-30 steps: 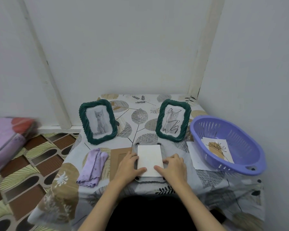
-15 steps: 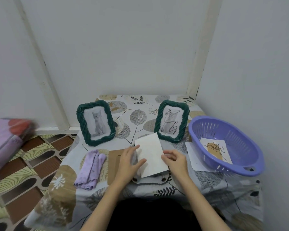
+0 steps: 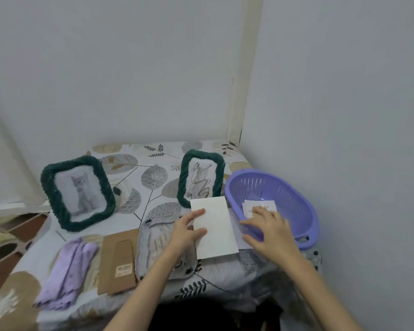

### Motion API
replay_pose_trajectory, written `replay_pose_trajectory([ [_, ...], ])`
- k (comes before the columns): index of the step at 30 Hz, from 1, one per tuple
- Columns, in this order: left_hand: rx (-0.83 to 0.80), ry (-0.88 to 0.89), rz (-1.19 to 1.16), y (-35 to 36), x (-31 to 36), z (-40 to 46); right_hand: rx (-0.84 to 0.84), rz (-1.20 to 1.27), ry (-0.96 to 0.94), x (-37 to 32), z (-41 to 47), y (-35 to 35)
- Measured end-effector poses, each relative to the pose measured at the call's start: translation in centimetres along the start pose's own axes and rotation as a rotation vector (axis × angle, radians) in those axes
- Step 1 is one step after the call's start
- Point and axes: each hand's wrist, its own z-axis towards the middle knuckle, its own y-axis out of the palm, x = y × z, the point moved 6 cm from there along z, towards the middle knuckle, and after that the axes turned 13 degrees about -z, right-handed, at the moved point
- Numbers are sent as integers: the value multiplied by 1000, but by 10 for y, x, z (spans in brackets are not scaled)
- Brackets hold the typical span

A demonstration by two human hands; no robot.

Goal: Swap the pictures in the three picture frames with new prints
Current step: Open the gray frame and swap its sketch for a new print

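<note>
Pinching matte white card (image 3: 214,226), left hand (image 3: 186,231); right hand (image 3: 270,229) fingers spread, perhaps touching slotted plastic basket (image 3: 294,206).

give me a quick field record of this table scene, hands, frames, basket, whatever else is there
left hand: pinches white paper sheet, blank side up
right hand: fingers spread, reaching over the rim of purple plastic basket
basket contents: small leaf print
upright: two dark green woven frames, grey cat photo and line drawing
lying flat: brown cardboard backing, lilac cloth
</note>
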Motion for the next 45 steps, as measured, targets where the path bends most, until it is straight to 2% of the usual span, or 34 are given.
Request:
replay_pose_trajectory([
  [2,-7,-15,70,12,-4,7,-182,161,-21,12,-2,4],
  [3,-7,-19,111,17,-6,10,-202,237,-33,15,-2,2],
  [9,34,-8,264,31,-19,21,-16,494,-12,35,9,-16],
  [12,46,-35,282,39,-28,28,35,537,-1,43,17,-21],
  [14,-1,-37,309,49,-32,33,53,542,-1,46,20,-24],
  [16,-130,-4,483,64,-35,38,61,543,4,47,22,-25],
  [18,-240,79,851,76,-37,39,54,549,8,47,22,-24],
  [20,-271,161,1094,82,-39,38,40,540,0,45,20,-22],
  [25,-199,210,1207,83,-48,36,-6,489,-60,29,7,-16],
  [27,-155,270,1087,83,-44,39,-60,431,-93,21,2,-5],
  [29,-29,271,695,76,-30,40,-93,385,-123,13,-3,6],
  [31,72,185,272,68,-17,39,-96,340,-139,7,-5,10],
  [33,68,130,67,67,-8,38,-117,305,-145,5,-5,11],
  [36,-46,130,53,73,2,36,-226,448,-86,12,-1,6],
  [38,-102,123,81,75,3,36,-204,568,82,32,13,-1],
  [40,-113,132,150,74,5,34,-182,496,286,58,31,-2],
  [42,-107,131,187,73,4,34,-357,335,459,76,41,10],
  [44,-96,118,211,73,3,35,-603,241,525,77,40,24],
  [45,-90,112,211,73,4,35,-675,217,534,76,41,30],
])
